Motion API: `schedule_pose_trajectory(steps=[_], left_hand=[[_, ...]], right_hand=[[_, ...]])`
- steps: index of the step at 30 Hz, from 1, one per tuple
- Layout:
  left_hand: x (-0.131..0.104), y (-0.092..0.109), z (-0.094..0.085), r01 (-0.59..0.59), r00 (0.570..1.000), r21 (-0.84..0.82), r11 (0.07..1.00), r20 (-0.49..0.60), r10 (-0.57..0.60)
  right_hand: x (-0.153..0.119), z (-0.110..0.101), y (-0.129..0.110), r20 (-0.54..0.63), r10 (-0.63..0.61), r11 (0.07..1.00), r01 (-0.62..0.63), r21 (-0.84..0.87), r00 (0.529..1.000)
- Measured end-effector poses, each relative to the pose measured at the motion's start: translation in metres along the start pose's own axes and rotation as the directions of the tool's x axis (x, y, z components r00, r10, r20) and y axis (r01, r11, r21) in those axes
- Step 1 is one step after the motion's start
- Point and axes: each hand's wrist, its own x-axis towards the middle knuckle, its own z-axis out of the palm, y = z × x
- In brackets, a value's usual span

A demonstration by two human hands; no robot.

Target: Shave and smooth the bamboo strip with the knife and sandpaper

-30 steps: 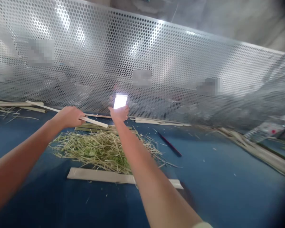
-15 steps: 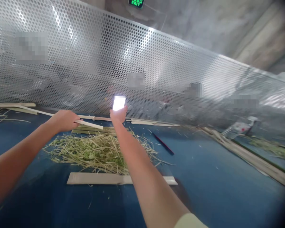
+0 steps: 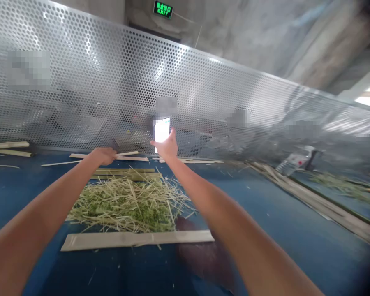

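My right hand (image 3: 169, 144) is closed round a phone (image 3: 162, 130) with a bright screen, held upright near the metal screen at the back. My left hand (image 3: 104, 156) is closed on a thin pale bamboo strip (image 3: 127, 154), low over the far side of the table; the strip pokes out on both sides. Just in front lie greenish bamboo slats (image 3: 126, 173). Between my forearms spreads a heap of bamboo shavings (image 3: 123, 205), yellow and green. Nearer me, a wide pale bamboo slat (image 3: 135, 239) lies flat across the blue tabletop (image 3: 135, 271).
A perforated metal screen (image 3: 111, 74) stands along the back edge. To the right are long bamboo strips (image 3: 311, 201), a clear plastic bottle (image 3: 292, 161) and more shavings (image 3: 339, 185). More slats (image 3: 9, 145) lie at the far left.
My left hand has moved right with the bamboo strip. The phone has turned and shifted slightly right in my right hand. My view has shifted, and the dark stick no longer shows.
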Motion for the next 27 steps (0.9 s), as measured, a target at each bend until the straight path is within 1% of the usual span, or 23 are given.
schedule_pose_trajectory(steps=[2,5,10,12,15,19,22,24,27], left_hand=[[0.003,0.000,0.003,-0.027,1.000,0.018,0.999,0.015,0.026],[0.000,-0.004,0.005,-0.052,0.999,0.045,0.998,0.018,0.051],[-0.002,-0.008,0.004,-0.050,0.996,0.084,0.995,0.078,0.043],[-0.002,-0.006,0.004,-0.046,0.997,0.094,0.995,0.071,0.039],[-0.007,0.002,0.005,-0.055,0.998,0.103,0.993,0.026,0.052],[-0.022,0.012,0.006,-0.134,0.991,0.112,0.985,0.020,0.133],[-0.032,0.016,0.003,-0.189,0.982,0.121,0.975,0.011,0.189],[-0.034,0.017,-0.004,-0.153,0.988,0.116,0.981,-0.007,0.155],[-0.027,0.021,-0.018,0.003,0.999,0.100,0.995,-0.036,0.001]], right_hand=[[0.001,-0.004,0.007,0.007,0.002,1.000,-0.002,0.001,1.000],[0.003,-0.007,0.016,0.009,-0.012,1.000,0.012,-0.002,1.000],[0.005,-0.011,0.022,0.016,-0.025,1.000,0.025,0.010,1.000],[0.006,-0.012,0.021,0.020,-0.019,1.000,0.018,0.023,1.000],[0.008,-0.012,0.020,0.017,-0.018,0.999,0.018,0.033,1.000],[0.011,-0.012,0.020,0.008,-0.020,0.999,0.020,0.044,1.000],[0.012,-0.012,0.020,0.017,-0.026,0.998,0.025,0.061,1.000],[0.012,-0.013,0.019,0.020,-0.031,0.997,0.029,0.068,0.999],[0.013,-0.012,0.016,0.012,-0.021,0.997,0.019,0.080,1.000]])
